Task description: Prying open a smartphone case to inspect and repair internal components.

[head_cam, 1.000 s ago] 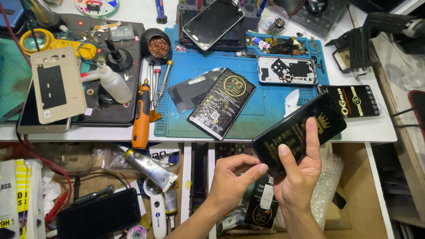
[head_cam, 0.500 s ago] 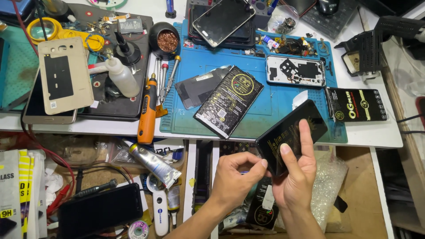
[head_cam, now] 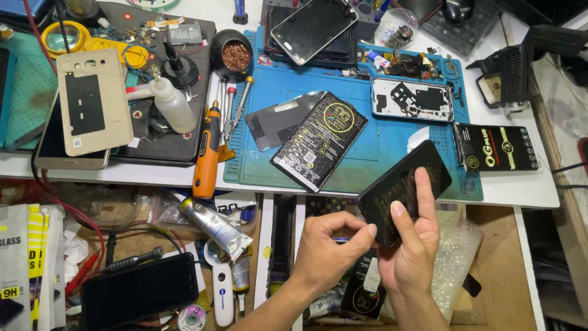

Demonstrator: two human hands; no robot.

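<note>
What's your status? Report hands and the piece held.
Right hand grips black glossy panel, fingers across its face. Left hand pinches its lower corner. Panel tilted, held in front of blue mat edge. Nothing between hands and panel.

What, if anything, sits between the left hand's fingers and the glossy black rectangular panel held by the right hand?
Nothing visible does. The left hand already pinches the lower corner of the glossy black rectangular panel with its fingers, while the right hand supports the panel from behind, thumb and forefinger lying across its face.
</note>
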